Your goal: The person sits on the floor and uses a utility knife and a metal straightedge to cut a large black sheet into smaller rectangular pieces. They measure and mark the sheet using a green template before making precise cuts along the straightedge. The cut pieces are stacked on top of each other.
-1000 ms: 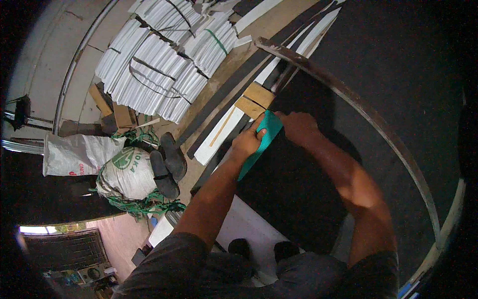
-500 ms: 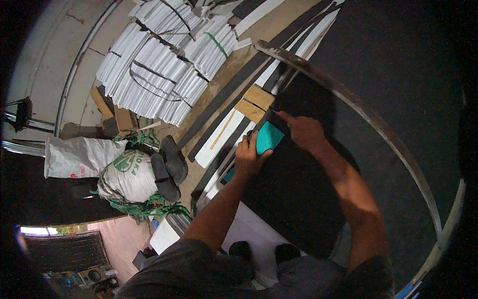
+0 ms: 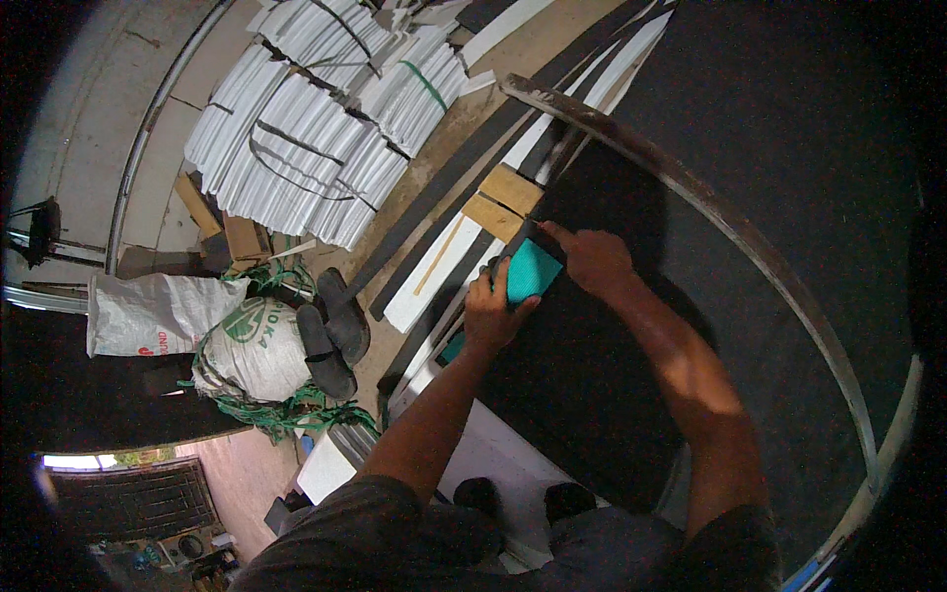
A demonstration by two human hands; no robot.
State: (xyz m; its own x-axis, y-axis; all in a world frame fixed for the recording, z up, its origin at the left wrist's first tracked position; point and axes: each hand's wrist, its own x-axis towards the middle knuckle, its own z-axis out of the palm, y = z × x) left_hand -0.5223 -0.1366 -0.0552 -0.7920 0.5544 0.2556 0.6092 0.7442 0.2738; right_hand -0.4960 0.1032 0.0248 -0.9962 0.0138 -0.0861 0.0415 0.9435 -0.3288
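Note:
My left hand [image 3: 490, 313] is closed on a teal block with a finely textured face [image 3: 534, 272], thumb along its lower edge and fingers on its left side. Just beyond the block's top corner is my right hand [image 3: 598, 261], its index finger stretched toward the block and a dark strip. The other fingers are curled in, and whatever they hold is hidden. Two tan blocks [image 3: 511, 189] lie side by side above the teal block, partly over a white board [image 3: 426, 281]. A thin wooden stick [image 3: 440, 257] rests on that board.
Strapped stacks of white strips [image 3: 296, 123] stand at the far left. Dark sandals [image 3: 338, 321] lie beside a stuffed white sack [image 3: 258, 347] and green netting [image 3: 286, 409]. A long curved-looking bar [image 3: 691, 187] crosses the dark surface on the right.
My right hand has shifted slightly left, bringing its index fingertip closer to the tan blocks. My left hand and the teal block have hardly moved.

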